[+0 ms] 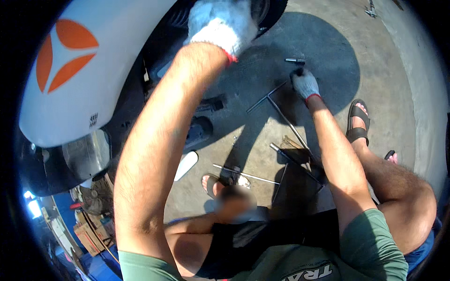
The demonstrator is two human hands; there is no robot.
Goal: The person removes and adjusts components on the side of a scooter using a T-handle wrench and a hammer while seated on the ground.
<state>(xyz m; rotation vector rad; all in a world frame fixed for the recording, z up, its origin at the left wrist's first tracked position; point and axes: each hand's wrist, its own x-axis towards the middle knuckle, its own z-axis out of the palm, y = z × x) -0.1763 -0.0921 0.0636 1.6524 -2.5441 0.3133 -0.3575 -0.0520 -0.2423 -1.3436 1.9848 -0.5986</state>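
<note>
My left hand, in a white and blue-grey work glove, reaches to the top edge beside a dark tyre. It is smeared by motion and its fingers are hidden, so I cannot tell what it touches. Low over the shaded floor, my right hand wears a similar glove with a red cuff. Its fingers are curled, with something dark at the tips that I cannot make out. Just beyond it lies a short metal socket. A T-handle wrench rests on the concrete to the left of this hand.
A white vehicle panel with an orange emblem fills the upper left. More T-handle wrenches and a metal rod lie nearer my body. My sandalled foot is at right. Cardboard boxes stand at lower left; a pale wall runs along the right.
</note>
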